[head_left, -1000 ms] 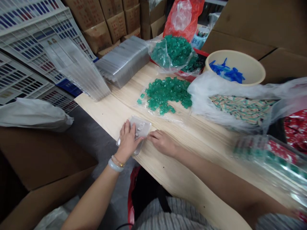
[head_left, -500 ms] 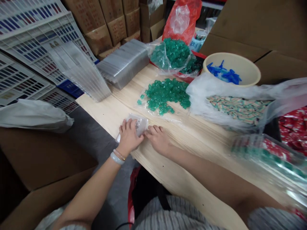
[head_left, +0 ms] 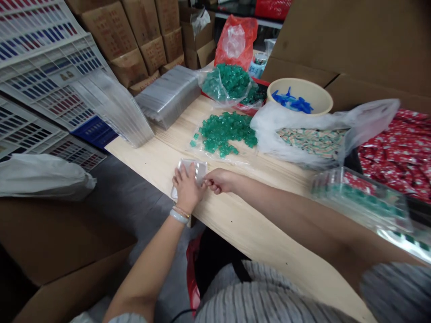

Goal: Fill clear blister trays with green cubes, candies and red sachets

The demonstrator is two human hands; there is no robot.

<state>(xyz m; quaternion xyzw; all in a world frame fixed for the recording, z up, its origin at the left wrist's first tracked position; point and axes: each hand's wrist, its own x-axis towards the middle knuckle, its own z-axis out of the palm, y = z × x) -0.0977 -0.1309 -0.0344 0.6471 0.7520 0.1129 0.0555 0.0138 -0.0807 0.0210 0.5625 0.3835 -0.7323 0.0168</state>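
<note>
A clear box (head_left: 201,169) is pinned under the left hand (head_left: 189,192), fingers splayed; right hand (head_left: 218,181) curled, hold unclear; filled boxes (head_left: 367,192) stacked rightward.

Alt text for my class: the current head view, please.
A person's left hand lies spread on a clear plastic tray on a pale wooden table, the right hand curled at the tray's edge. Translucent green pieces lie piled beyond.
</note>
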